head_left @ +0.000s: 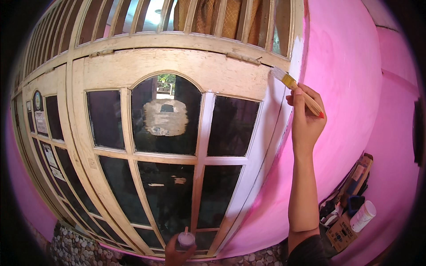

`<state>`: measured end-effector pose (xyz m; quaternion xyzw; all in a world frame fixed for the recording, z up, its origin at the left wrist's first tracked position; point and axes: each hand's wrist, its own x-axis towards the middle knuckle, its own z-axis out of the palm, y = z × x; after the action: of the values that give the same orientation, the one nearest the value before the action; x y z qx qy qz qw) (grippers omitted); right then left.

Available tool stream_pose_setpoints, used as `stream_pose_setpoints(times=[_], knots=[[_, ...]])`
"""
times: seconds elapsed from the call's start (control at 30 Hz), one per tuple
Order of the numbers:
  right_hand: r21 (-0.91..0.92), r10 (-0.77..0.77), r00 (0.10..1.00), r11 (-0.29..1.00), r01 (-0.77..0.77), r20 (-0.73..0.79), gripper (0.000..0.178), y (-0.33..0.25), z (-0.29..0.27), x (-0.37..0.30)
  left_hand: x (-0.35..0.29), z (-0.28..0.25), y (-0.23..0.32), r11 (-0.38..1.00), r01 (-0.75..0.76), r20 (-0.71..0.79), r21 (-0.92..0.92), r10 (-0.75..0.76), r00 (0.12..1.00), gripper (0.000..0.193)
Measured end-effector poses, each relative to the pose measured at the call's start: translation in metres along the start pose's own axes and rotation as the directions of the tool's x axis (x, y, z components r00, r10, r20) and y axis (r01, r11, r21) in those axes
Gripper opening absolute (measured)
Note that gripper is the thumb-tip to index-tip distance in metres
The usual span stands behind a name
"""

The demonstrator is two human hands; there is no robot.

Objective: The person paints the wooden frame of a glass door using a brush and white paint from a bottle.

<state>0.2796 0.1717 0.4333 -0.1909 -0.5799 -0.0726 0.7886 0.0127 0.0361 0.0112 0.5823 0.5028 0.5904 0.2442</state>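
Observation:
My right hand [307, 108] is raised and closed round the wooden handle of a paintbrush [290, 82]. Its pale bristles touch the upper right corner of a cream wooden window frame [164, 62] with dark glass panes. White paint [257, 133] covers the frame's right-hand strip and some of the bars beside it, while the wood further left is bare cream. Low in the view, my left hand [176, 252] holds a small cup [186, 239] of whitish paint with a stick standing in it.
A pink wall [341, 88] meets the frame on the right. At the lower right stand a cardboard box [341, 232], a white tub [363, 216] and assorted clutter. Pebbled stone [80, 248] runs along the bottom. Slatted openings [213, 20] with a brown curtain lie above.

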Motion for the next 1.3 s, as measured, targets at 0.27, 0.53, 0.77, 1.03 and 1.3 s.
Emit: stream_pose_setpoints(times=[0.27,0.53,0.77,1.03,1.3], knots=[[-0.237,-0.276,0.955,0.926,0.294,0.107,0.012,0.012,0.002,0.006,0.001,0.006,-0.005,0.998,-0.067,-0.017,0.021,0.068,0.998,0.071],[-0.342,-0.231,0.905,0.869,0.357,0.358,0.013,-0.001,-0.019,-0.007,0.001,0.009,-0.004,1.0,0.01,-0.005,-0.023,-0.01,1.0,0.07],[-0.305,-0.383,0.851,0.814,0.494,0.358,0.015,0.001,-0.009,0.024,0.003,0.013,-0.014,1.0,-0.021,0.002,0.004,0.021,1.0,0.068],[-0.345,-0.204,0.842,0.845,0.409,0.499,0.017,-0.016,-0.034,-0.004,0.003,0.007,-0.004,1.0,-0.003,-0.012,-0.01,0.003,1.0,0.066],[-0.351,-0.357,0.82,0.774,0.528,0.447,0.019,-0.007,-0.018,0.026,0.002,0.01,-0.005,0.999,0.009,-0.006,0.041,-0.008,1.0,0.067]])
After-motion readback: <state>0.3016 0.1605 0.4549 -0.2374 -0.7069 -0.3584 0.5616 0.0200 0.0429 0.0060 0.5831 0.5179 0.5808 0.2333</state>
